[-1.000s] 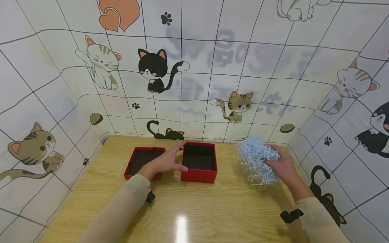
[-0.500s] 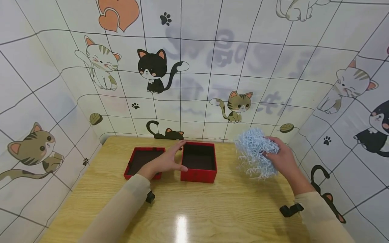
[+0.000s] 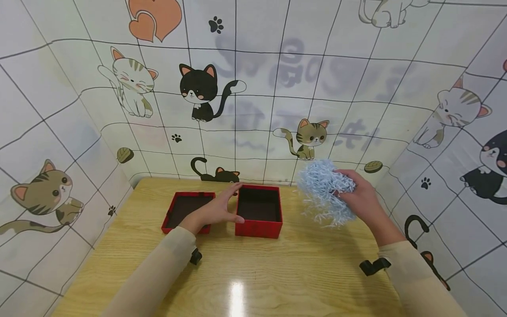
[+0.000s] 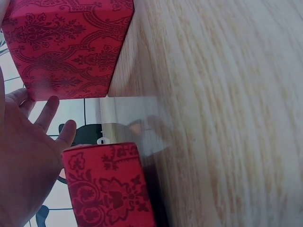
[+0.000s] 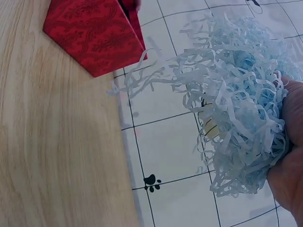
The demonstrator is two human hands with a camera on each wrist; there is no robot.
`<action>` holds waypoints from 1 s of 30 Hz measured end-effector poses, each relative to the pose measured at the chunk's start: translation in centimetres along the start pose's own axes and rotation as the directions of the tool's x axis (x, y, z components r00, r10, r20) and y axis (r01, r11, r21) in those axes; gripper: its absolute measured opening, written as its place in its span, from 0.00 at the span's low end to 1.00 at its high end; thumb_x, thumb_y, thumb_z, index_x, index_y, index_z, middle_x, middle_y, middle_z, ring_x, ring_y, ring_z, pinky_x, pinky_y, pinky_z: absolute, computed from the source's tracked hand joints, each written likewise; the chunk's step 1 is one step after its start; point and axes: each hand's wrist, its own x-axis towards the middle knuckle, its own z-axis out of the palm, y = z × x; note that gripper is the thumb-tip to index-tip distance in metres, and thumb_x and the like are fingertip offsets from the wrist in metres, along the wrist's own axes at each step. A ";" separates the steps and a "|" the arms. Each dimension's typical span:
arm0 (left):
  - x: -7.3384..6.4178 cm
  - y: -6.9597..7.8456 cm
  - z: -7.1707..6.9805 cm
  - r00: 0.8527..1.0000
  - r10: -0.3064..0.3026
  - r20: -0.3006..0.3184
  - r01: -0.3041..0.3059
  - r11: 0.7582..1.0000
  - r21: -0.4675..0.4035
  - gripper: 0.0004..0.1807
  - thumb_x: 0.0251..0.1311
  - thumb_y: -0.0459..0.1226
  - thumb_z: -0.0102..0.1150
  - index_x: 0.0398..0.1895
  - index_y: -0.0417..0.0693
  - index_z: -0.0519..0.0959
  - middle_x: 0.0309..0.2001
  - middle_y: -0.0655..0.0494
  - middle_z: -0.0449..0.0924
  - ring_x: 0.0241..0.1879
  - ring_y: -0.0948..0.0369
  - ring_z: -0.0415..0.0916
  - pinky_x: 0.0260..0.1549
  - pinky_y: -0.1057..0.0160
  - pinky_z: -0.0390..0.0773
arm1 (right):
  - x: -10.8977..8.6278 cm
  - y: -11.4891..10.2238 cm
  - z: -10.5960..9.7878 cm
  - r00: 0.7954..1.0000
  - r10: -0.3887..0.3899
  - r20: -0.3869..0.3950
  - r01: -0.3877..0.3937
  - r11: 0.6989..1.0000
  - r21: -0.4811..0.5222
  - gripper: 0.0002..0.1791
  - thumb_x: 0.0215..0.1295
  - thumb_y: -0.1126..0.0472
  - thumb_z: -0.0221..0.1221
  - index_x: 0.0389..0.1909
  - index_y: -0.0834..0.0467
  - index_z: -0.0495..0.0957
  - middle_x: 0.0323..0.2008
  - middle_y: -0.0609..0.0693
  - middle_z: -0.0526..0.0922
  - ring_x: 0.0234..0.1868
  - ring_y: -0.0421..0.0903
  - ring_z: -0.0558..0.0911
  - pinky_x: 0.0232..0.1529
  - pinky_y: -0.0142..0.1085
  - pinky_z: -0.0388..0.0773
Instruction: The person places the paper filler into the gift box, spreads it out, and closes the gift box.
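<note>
A red patterned box (image 3: 259, 230) stands on the table with its dark inside facing up. My left hand (image 3: 214, 210) lies along its left side, thumb at the front corner and a finger at the back corner. The left wrist view shows the left fingers (image 4: 47, 113) spread and fairly straight, some touching the box (image 4: 66, 52). To the right, above the table, my right hand (image 3: 362, 198) grips a loose bundle of pale blue shredded paper (image 3: 322, 187). Strands hang from the bundle (image 5: 241, 109) in the right wrist view, hiding most of the right fingers.
Left of the box lies a shallow red lid (image 3: 186, 209) with its dark inside up, partly behind my left hand and wrist. The wooden table (image 3: 253, 268) ends at the back against a wall covering (image 3: 257, 110) with printed cats. Side walls stand close on both sides.
My right hand has lifted the shredded paper and carried it slightly left toward the box. The left hand, box and lid have stayed in place.
</note>
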 end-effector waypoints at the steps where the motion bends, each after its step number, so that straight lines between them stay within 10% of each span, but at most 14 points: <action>1: 0.0 0.0 0.0 1.000 0.000 0.001 0.000 1.000 -0.001 0.71 0.57 0.59 0.84 0.94 0.62 0.44 0.92 0.59 0.38 0.89 0.50 0.41 0.79 0.28 0.55 | 0.1 -0.3 0.0 1.000 -0.001 0.006 0.001 1.000 0.005 0.36 0.67 0.75 0.69 0.75 0.55 0.76 0.71 0.63 0.78 0.63 0.62 0.79 0.44 0.25 0.77; 16: 0.2 -0.3 0.1 1.000 0.010 0.009 -0.010 1.000 -0.014 0.70 0.57 0.59 0.84 0.93 0.62 0.44 0.92 0.59 0.38 0.89 0.50 0.42 0.79 0.30 0.58 | 1.4 -3.1 2.2 0.984 -0.171 0.041 0.168 0.983 0.078 0.38 0.62 0.82 0.67 0.72 0.56 0.80 0.72 0.57 0.78 0.52 0.50 0.78 0.35 0.31 0.79; 24: 0.1 -0.1 0.0 1.000 0.001 0.006 -0.001 1.000 -0.017 0.70 0.57 0.58 0.84 0.94 0.62 0.44 0.91 0.63 0.38 0.89 0.51 0.41 0.80 0.31 0.57 | 2.5 -5.4 3.8 0.960 -0.263 0.096 0.257 0.964 0.071 0.39 0.57 0.85 0.63 0.70 0.58 0.81 0.72 0.58 0.78 0.72 0.58 0.74 0.48 0.28 0.74; 30: 0.1 -0.1 0.1 1.000 0.011 0.002 -0.011 1.000 -0.012 0.70 0.58 0.58 0.84 0.93 0.64 0.45 0.92 0.59 0.38 0.89 0.49 0.41 0.80 0.29 0.55 | 3.4 -6.9 5.3 0.944 -0.300 0.140 0.287 0.952 0.107 0.41 0.55 0.88 0.59 0.68 0.56 0.83 0.70 0.55 0.79 0.74 0.56 0.72 0.37 0.36 0.76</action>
